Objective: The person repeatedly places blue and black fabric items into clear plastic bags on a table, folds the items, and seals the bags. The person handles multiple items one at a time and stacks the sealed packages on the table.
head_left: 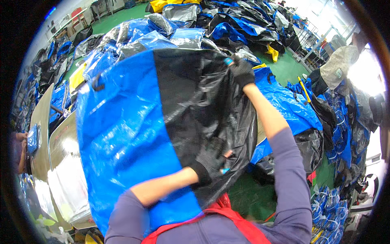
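A large blue-and-black coated-fabric sheet (126,118) spreads before me, its blue half on the left and its glossy black half on the right, creased. Both my hands wear dark knitted gloves with some bare fingertips. At the sheet's far right edge, my right hand (242,73) is closed on the black fabric, a blue-wrapped fingertip showing. Nearer to me, my left hand (209,162) lies on the black part, thumb and a fingertip apart; its other fingers blend into the dark fabric. A short black strap (96,83) shows near the sheet's far left corner.
A metal-topped table (65,142) shows on the left, with clear plastic (71,187) on it. Heaps of blue, black and grey pieces (162,34) lie beyond. Another blue piece (280,105) is at my right, near bundled blue goods (329,211). Another person's hand (21,137) shows far left.
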Available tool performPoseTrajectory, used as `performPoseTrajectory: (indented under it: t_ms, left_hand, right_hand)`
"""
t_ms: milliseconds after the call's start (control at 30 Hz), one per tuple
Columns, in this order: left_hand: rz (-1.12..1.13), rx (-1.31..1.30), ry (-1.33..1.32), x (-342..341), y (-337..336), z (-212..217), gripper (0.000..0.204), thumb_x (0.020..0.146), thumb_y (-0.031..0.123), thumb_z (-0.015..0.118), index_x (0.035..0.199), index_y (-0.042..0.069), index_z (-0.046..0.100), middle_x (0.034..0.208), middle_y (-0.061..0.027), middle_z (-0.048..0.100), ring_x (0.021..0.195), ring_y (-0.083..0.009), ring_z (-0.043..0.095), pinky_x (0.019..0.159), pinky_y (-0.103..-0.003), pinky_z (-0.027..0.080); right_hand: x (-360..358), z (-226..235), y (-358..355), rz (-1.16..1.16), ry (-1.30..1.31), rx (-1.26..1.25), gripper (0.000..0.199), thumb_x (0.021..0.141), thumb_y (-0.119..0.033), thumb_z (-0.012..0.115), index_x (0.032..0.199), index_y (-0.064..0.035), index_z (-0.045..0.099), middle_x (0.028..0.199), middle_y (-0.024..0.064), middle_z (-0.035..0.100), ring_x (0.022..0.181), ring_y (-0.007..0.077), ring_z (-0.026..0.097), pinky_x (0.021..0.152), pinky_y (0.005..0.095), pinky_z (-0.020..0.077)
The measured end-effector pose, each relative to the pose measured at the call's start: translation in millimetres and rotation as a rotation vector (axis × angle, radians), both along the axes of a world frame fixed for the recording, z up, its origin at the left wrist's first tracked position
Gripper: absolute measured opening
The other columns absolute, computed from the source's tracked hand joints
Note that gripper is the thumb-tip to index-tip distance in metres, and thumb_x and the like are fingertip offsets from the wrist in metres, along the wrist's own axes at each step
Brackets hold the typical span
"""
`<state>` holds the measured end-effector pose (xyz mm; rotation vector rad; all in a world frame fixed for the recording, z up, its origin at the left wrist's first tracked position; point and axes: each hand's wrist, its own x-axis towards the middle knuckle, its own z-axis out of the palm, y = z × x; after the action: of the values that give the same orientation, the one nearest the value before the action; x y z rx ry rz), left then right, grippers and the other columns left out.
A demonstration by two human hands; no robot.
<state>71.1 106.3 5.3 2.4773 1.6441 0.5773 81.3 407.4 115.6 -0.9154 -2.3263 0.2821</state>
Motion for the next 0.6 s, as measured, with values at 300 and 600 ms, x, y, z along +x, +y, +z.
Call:
performPoseTrajectory:
  t_ms: [300, 600]
  left_hand:
    - [0.034, -0.19, -1.181, 21, -4, 33, 0.061, 0.09, 0.041, 0.05, 0.141, 0.009, 0.042, 0.136, -0.0338, 0.041, 0.129, -0.045, 0.039, 0.107, -0.05, 0.03]
    - [-0.541, -0.813, -0.538, 10, -3, 33, 0.053, 0.088, 0.046, 0.051, 0.121, 0.005, 0.059, 0.118, -0.0205, 0.06, 0.103, -0.0363, 0.059, 0.087, -0.043, 0.049]
  right_hand:
    - [-94, 14, 30, 0.08, -0.546, 0.27, 0.083, 0.075, -0.061, 0.064, 0.126, 0.0024, 0.05, 0.11, 0.025, 0.064, 0.103, 0.0378, 0.063, 0.089, 0.0445, 0.0495]
    - [-167, -48, -4, 0.274, -0.276, 0.364, 0.04, 0.088, -0.049, 0.055, 0.094, -0.0123, 0.07, 0.086, 0.0151, 0.068, 0.081, 0.0336, 0.067, 0.071, 0.0489, 0.0499]
